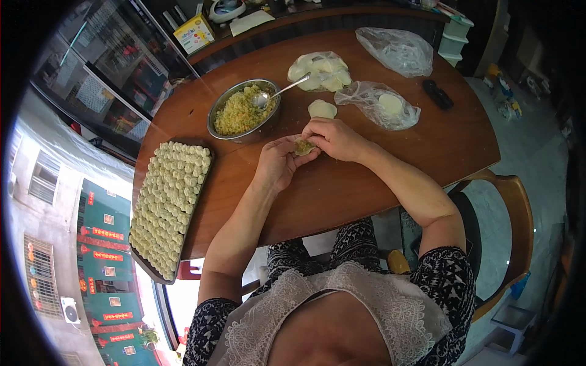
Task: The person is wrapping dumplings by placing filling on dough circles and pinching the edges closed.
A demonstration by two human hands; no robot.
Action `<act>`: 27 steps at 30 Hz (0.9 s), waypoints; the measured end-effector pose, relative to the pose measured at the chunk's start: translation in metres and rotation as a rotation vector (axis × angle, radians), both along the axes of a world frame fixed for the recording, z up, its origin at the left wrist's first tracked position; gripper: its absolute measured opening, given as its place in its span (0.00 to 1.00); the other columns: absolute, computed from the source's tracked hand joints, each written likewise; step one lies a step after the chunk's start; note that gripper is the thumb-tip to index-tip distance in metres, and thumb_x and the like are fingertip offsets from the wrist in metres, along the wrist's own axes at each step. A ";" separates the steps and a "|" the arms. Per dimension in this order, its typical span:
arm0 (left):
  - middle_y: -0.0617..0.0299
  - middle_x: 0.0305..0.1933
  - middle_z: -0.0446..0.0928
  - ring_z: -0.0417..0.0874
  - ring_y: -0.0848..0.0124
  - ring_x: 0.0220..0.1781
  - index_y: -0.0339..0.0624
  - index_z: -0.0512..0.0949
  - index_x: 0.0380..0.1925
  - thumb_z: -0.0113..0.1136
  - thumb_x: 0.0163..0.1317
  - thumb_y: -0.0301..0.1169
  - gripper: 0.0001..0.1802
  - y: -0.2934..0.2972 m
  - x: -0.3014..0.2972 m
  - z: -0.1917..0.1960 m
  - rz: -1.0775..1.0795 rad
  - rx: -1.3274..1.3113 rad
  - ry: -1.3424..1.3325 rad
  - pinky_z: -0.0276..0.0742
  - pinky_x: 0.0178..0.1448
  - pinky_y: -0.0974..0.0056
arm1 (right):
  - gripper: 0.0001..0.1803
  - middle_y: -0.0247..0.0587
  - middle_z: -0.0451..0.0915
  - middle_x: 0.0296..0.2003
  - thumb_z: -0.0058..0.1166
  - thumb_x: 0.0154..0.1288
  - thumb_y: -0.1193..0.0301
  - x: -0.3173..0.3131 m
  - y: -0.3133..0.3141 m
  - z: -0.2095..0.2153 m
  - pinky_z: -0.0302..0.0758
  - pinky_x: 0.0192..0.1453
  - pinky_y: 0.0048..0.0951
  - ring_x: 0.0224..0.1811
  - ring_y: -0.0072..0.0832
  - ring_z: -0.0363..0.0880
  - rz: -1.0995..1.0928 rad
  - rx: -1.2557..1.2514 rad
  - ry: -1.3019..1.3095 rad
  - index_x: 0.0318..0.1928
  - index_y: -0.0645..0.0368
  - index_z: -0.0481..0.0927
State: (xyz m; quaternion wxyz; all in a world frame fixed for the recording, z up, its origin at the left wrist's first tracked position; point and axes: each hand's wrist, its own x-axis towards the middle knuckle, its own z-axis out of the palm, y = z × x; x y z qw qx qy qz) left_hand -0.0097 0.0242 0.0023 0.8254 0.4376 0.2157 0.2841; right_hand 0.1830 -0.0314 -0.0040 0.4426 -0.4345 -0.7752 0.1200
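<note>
Over at the brown wooden worktop, and straight to a filled dough wrapper, raised just short of some loose round wrappers! Held by the left hand, pinched at the rim by the right hand, with narrow grip on both sides. Leftward now, past a steel bowl of yellow filling, on to a tray packed with pale dumplings.
</note>
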 end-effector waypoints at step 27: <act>0.48 0.44 0.81 0.86 0.62 0.39 0.26 0.75 0.48 0.49 0.71 0.24 0.12 0.008 -0.007 0.005 0.078 -0.055 -0.048 0.87 0.44 0.62 | 0.06 0.40 0.75 0.36 0.60 0.63 0.76 0.001 0.002 -0.002 0.74 0.42 0.34 0.37 0.34 0.78 -0.065 -0.036 0.038 0.40 0.62 0.80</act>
